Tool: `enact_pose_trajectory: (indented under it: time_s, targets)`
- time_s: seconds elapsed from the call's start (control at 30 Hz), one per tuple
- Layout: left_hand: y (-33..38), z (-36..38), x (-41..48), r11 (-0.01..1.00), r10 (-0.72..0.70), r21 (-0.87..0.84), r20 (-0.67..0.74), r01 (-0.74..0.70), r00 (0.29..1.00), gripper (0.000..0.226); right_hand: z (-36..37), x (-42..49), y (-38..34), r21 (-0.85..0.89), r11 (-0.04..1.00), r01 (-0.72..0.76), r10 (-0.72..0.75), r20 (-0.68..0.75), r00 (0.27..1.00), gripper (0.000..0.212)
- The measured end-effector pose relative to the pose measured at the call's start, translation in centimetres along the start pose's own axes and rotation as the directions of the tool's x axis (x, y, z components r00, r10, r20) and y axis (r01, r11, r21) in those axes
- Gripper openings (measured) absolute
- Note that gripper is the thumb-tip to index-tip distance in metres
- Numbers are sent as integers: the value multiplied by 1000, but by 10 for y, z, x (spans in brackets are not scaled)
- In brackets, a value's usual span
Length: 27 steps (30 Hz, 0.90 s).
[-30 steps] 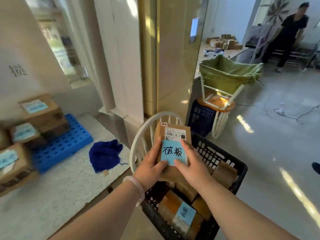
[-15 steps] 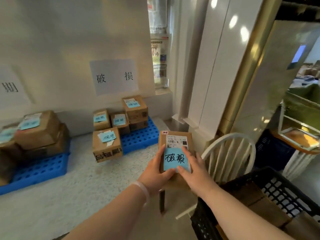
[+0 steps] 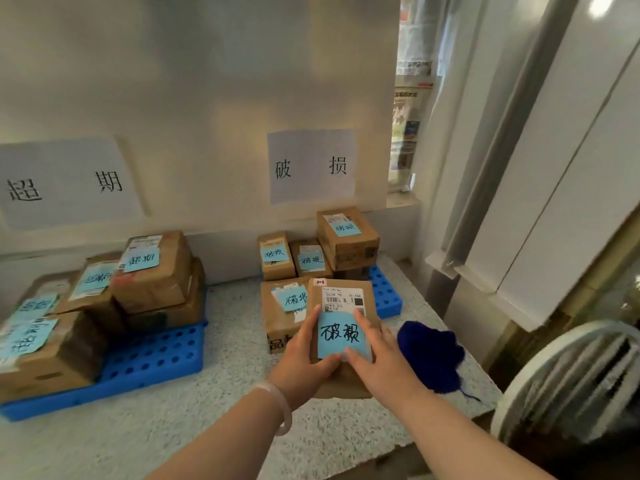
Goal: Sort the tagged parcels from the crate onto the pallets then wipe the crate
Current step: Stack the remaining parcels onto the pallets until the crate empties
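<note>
I hold a brown cardboard parcel (image 3: 343,296) with a white shipping label and a light-blue handwritten tag. My left hand (image 3: 301,358) grips its left side and my right hand (image 3: 377,351) its right side. It hovers above the speckled counter (image 3: 214,410), in front of the right blue pallet (image 3: 386,292). That pallet carries several tagged parcels (image 3: 346,237) under a paper wall sign (image 3: 311,166). The left blue pallet (image 3: 152,362) holds several tagged parcels (image 3: 152,271) under a second sign (image 3: 65,183). The crate is out of view.
A dark blue cloth (image 3: 429,355) lies on the counter just right of my right hand. A white chair back (image 3: 561,375) stands off the counter's right end. White window frames and a pillar (image 3: 536,168) rise on the right.
My view has swung left from the crate and chair toward the counter. Both hands have carried the parcel forward over the counter, close to the right pallet.
</note>
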<state>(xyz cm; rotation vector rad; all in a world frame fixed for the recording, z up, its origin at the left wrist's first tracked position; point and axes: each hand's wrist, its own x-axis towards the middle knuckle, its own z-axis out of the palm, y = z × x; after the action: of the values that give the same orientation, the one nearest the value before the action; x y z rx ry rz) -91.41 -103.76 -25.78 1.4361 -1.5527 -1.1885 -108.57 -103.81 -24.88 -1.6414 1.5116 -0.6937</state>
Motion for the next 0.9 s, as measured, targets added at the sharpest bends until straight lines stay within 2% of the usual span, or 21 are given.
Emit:
enact_pose_trajectory:
  time_s: [0.33, 0.47, 0.73, 0.9]
  targets:
    - [-26, -33, 52, 995, -97, -37, -88, 94, 991, 84, 23, 77, -8, -29, 999, 34, -32, 61, 998, 66]
    - [-36, -44, 80, 985, -164, -76, -131, 155, 978, 88, 28, 118, -7, -36, 998, 56, -51, 127, 991, 66]
    - [-53, -65, 133, 964, -261, -108, -201, 243, 944, 83, 42, 191, -8, -39, 997, 73, -61, 246, 967, 65]
    - [-62, -74, 149, 954, -297, -107, -240, 279, 924, 80, 52, 218, -10, -66, 992, 106, -86, 254, 963, 67]
